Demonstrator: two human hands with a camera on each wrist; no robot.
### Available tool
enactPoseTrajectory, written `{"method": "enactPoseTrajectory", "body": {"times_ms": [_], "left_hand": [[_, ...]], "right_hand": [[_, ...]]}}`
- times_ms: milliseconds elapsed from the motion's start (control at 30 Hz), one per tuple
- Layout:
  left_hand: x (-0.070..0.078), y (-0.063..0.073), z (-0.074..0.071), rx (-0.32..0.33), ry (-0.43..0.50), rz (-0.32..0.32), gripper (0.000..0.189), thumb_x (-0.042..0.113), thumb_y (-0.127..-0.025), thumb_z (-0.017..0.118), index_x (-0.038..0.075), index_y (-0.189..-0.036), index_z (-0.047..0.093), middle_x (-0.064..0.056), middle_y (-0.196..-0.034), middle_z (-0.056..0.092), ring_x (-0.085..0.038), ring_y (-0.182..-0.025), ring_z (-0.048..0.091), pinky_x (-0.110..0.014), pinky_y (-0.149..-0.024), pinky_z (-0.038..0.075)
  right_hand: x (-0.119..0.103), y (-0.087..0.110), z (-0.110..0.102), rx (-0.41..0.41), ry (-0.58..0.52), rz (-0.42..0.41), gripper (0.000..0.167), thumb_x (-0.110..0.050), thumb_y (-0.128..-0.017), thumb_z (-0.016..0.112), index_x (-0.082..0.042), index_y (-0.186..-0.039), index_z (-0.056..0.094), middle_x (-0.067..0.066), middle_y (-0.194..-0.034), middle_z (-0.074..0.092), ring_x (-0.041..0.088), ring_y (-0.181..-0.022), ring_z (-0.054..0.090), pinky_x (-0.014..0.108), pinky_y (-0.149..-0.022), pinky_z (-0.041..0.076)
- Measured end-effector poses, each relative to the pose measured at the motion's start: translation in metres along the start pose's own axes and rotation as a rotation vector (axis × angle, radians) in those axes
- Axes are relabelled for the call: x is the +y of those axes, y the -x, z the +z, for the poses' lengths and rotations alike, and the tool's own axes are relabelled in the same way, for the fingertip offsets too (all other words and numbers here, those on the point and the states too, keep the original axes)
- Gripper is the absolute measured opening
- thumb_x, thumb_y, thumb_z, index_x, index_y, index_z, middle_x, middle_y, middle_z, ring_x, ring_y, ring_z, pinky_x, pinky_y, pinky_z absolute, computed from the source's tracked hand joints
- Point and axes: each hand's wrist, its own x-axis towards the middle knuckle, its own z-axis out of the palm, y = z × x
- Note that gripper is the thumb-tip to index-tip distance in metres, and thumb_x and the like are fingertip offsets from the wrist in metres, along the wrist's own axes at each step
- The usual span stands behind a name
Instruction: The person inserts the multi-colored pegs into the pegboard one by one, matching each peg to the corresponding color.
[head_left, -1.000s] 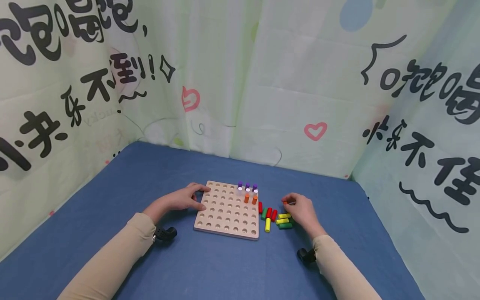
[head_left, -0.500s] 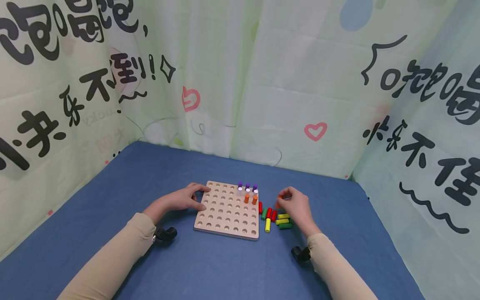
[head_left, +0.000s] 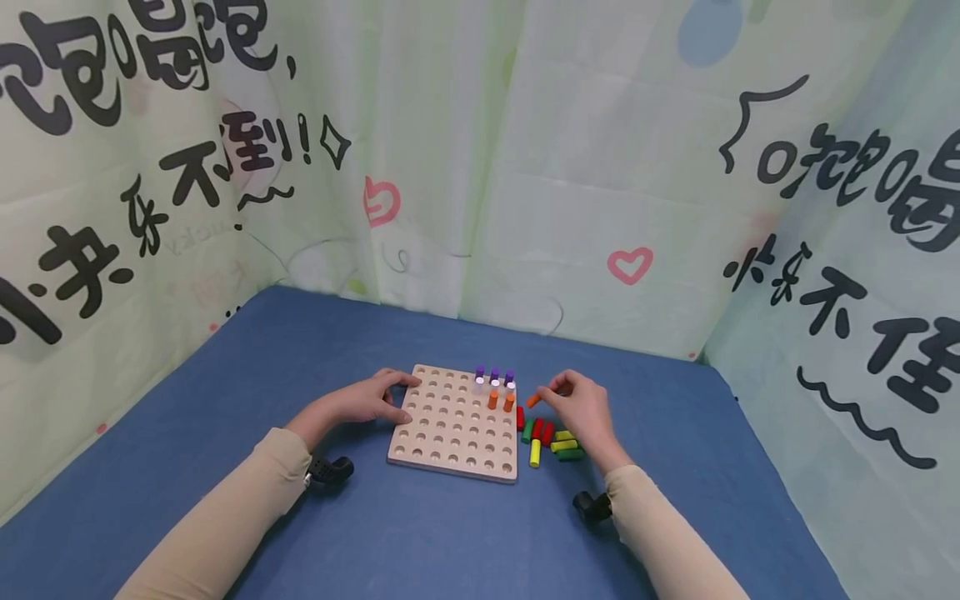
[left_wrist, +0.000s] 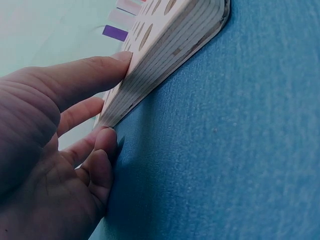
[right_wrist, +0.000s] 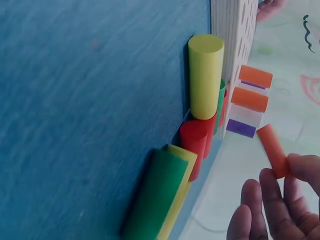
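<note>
My right hand (head_left: 587, 410) pinches an orange peg (right_wrist: 273, 150) between thumb and fingertips, tilted in the air just right of the pegboard. The wooden pegboard (head_left: 442, 433) lies on the blue table with rows of round holes. At its far right corner stand three purple pegs (head_left: 495, 373), three white pegs (head_left: 495, 385) in front of them, and two orange pegs (head_left: 492, 400) nearest. My left hand (head_left: 369, 398) rests at the board's left edge. Its straight thumb touches the top edge in the left wrist view, and other fingertips lie along the side near the far corner.
Loose pegs lie right of the board: several red pegs (right_wrist: 194, 135), green pegs (right_wrist: 156, 195) and yellow pegs (right_wrist: 206, 75). The blue table (head_left: 450, 542) ends at a printed curtain (head_left: 487, 208) at the back and sides.
My right hand has moved left toward the board with the orange peg, passing over the loose pegs; the peg now shows more clearly. My left hand and the board stay put.
</note>
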Motion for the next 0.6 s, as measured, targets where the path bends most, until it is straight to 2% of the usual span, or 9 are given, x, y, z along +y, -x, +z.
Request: {"method": "enactPoseTrajectory", "body": {"times_ms": [167, 600], "left_hand": [[0.0, 0.002, -0.001, -0.002, 0.016, -0.006, 0.068, 0.028, -0.094, 0.077, 0.012, -0.153, 0.048, -0.017, -0.147, 0.038, -0.021, -0.089, 0.047, -0.035, -0.076, 0.04], [0.0, 0.003, -0.001, -0.003, 0.019, -0.001, 0.067, 0.027, -0.095, 0.076, 0.011, -0.154, 0.047, -0.017, -0.147, 0.038, -0.022, -0.09, 0.047, -0.035, -0.077, 0.04]], "right_hand": [[-0.007, -0.001, 0.003, 0.009, -0.003, -0.019, 0.021, -0.03, -0.095, 0.076, -0.01, -0.091, 0.07, 0.007, -0.09, 0.071, 0.022, -0.081, 0.058, 0.031, -0.068, 0.046], [-0.028, 0.0, 0.017, 0.014, -0.029, -0.027, 0.022, -0.032, -0.095, 0.077, -0.011, -0.09, 0.072, 0.007, -0.089, 0.071, 0.023, -0.081, 0.057, 0.03, -0.066, 0.045]]}}
